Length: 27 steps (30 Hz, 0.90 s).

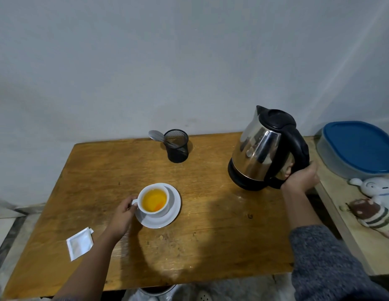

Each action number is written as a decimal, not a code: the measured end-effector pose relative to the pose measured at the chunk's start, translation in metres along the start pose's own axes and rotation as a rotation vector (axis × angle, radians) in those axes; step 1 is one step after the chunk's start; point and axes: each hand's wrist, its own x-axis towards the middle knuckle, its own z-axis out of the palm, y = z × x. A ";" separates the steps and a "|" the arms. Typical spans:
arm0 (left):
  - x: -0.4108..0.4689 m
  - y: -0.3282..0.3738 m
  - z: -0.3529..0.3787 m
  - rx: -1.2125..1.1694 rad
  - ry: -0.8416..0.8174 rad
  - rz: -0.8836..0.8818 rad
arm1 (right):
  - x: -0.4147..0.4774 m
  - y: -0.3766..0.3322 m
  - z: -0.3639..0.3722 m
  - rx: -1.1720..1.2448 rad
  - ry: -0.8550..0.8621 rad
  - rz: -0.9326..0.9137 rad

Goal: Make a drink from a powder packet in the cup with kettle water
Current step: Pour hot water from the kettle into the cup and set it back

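A white cup (154, 200) filled with orange-yellow liquid stands on a white saucer (173, 210) in the middle of the wooden table (211, 235). My left hand (123, 216) pinches the cup's handle on its left side. My right hand (301, 178) grips the black handle of the steel kettle (263, 148), which is tilted with its spout towards the wall and sits at the table's right side. A torn white powder packet (79, 243) lies flat near the front left corner.
A black mesh holder (176, 145) with a metal spoon (155, 135) in it stands at the back by the wall. Right of the table, a lower surface holds a blue-lidded container (358, 148) and soft toys (378, 203).
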 end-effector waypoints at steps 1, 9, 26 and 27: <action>0.000 -0.001 0.000 -0.003 0.002 0.000 | 0.001 0.000 0.000 -0.002 -0.002 0.001; 0.001 -0.004 0.001 0.006 0.019 0.016 | 0.003 -0.006 0.003 -0.034 -0.065 -0.001; -0.001 0.001 0.003 -0.008 0.013 0.015 | 0.029 -0.010 0.002 -0.188 -0.250 -0.035; -0.002 0.002 0.003 -0.009 0.014 0.015 | 0.029 -0.011 -0.001 -0.174 -0.244 -0.025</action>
